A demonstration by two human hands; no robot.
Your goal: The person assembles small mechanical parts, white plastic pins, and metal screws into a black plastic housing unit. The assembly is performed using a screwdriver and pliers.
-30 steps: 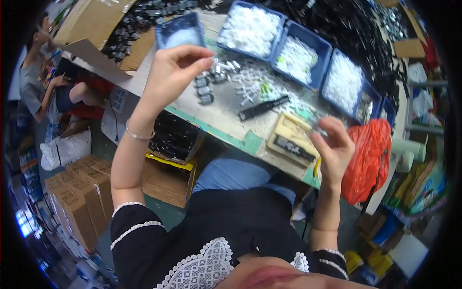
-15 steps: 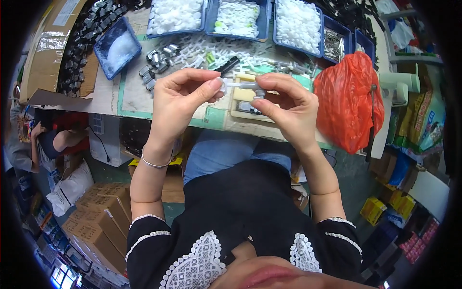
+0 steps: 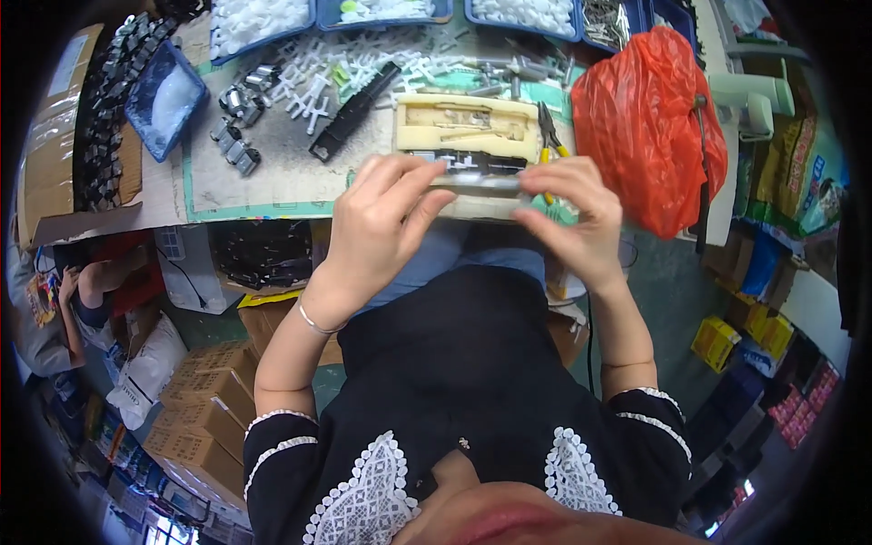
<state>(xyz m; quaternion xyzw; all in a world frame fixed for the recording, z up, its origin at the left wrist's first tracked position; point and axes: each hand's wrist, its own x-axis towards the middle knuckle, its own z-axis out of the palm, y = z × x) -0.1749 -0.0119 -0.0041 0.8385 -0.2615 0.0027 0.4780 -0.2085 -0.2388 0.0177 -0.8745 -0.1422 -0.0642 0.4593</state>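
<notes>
My left hand (image 3: 386, 213) and my right hand (image 3: 577, 213) are raised over the near edge of the workbench, fingers curled toward each other. Between their fingertips stretches a pale plastic rod-shaped part (image 3: 481, 181), smeared by motion; each hand grips an end. Just behind it lies a cream-coloured fixture block (image 3: 468, 118) with shaped hollows. A black housing (image 3: 486, 163) with white and silvery bits in it sits in the block's near side, partly covered by my fingers. Pliers (image 3: 550, 136) with yellow handles lie beside the block, close to my right hand.
A long black plastic piece (image 3: 354, 113) lies left of the block, near metal parts (image 3: 238, 118) and scattered white plastic pieces (image 3: 313, 95). Blue bins (image 3: 454, 14) of small parts line the back. A red plastic bag (image 3: 636, 127) bulges at the right.
Both hands have come lower and nearer me, still with the pale part between them. The view has shifted, and the fixture block, the black housing and the pliers now show more fully.
</notes>
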